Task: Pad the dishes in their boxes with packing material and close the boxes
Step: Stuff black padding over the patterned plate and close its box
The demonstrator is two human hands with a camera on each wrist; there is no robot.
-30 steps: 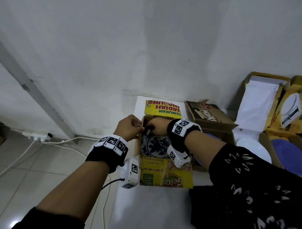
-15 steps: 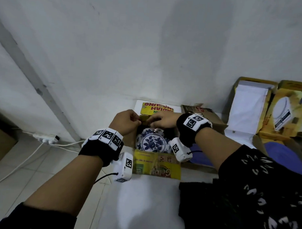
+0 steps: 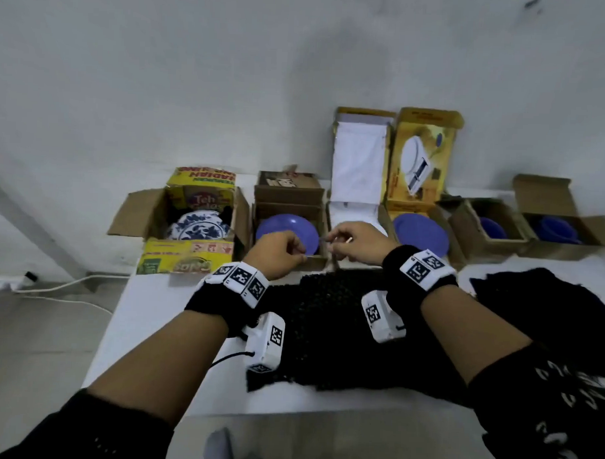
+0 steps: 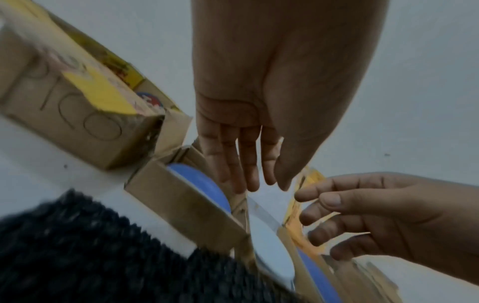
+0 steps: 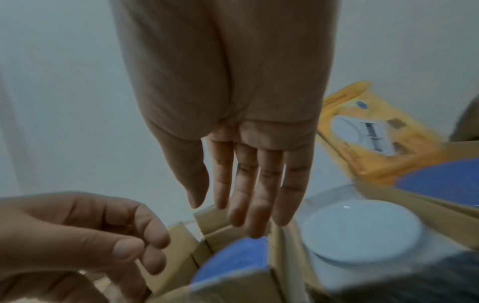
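Note:
Several open boxes stand in a row on the white table. The yellow tea box at the left holds a blue-and-white patterned plate. Beside it, a brown box holds a purple-blue plate. My left hand hovers over that box's near edge, fingers relaxed, holding nothing. My right hand hangs close beside it, also empty. A black bubbled packing sheet lies just in front of the boxes.
A box with a white plate is to the right, then a yellow box with a blue plate, then two brown boxes with blue bowls. More black material lies at the right. A cable runs along the floor at the left.
Both hands have left the yellow box with the patterned plate and moved right to the brown box with the purple-blue plate. The head view has pulled back and shows the whole row.

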